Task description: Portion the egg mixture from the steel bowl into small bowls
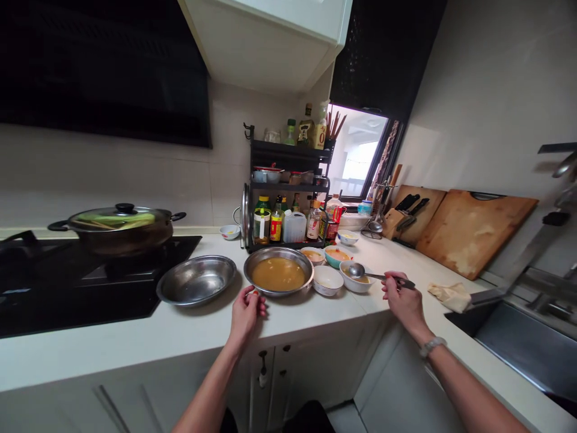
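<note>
White countertop (315,316) bears a round white bowl (359,286), over which a long-handled steel ladle (377,276) points leftward from the right hand (403,299), fingers clamped round it; the left hand (247,313) curls loosely, its grip unclear.

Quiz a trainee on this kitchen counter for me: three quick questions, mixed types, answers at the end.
1. Which hand holds the ladle?
2. True or false: the pot has its lid on.
3. Which is nearest the left hand?
A) sink
B) filled basin
C) knife block

Key:
1. The right hand.
2. True.
3. B.
</note>
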`<act>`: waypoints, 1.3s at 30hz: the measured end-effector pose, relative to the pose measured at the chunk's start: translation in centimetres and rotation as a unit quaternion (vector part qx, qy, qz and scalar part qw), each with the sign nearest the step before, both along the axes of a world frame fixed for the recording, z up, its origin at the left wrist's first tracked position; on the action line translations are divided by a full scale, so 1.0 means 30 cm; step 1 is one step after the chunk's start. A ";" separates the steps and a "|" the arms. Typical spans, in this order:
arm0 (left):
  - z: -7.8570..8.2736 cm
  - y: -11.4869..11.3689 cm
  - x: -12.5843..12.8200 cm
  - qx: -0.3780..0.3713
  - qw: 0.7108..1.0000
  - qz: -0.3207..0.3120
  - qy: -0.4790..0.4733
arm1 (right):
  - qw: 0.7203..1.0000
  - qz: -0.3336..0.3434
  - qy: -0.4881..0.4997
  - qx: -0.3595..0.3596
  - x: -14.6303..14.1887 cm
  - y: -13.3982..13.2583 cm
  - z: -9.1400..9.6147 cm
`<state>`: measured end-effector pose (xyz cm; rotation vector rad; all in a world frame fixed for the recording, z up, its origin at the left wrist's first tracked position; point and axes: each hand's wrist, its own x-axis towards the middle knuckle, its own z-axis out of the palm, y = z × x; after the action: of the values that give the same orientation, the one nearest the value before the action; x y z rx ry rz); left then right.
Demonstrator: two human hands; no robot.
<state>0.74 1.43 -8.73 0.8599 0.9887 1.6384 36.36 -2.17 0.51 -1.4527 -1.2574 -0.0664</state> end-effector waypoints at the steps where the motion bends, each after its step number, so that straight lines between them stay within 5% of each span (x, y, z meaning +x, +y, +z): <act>1: 0.001 -0.001 0.000 -0.001 1.000 0.001 0.001 | 1.000 0.002 0.002 -0.009 0.001 -0.001 -0.008; 7: 0.005 -0.005 0.000 -0.002 1.000 0.001 0.008 | 0.995 0.012 0.093 -0.019 0.028 0.015 -0.032; 14: 0.003 -0.005 0.001 -0.004 1.000 -0.001 0.003 | 0.971 0.005 0.233 0.058 0.090 0.031 -0.040; 30: 0.002 -0.005 0.000 0.005 1.000 -0.003 0.000 | 0.946 0.019 0.308 0.104 0.072 0.029 0.014; 39: -0.002 -0.002 0.002 0.006 1.000 -0.002 0.001 | 0.944 0.079 0.306 0.092 -0.054 0.051 0.075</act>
<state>0.81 1.36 -8.79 0.8714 0.9790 1.6406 34.75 -0.64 2.77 -1.0840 -0.8206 0.3450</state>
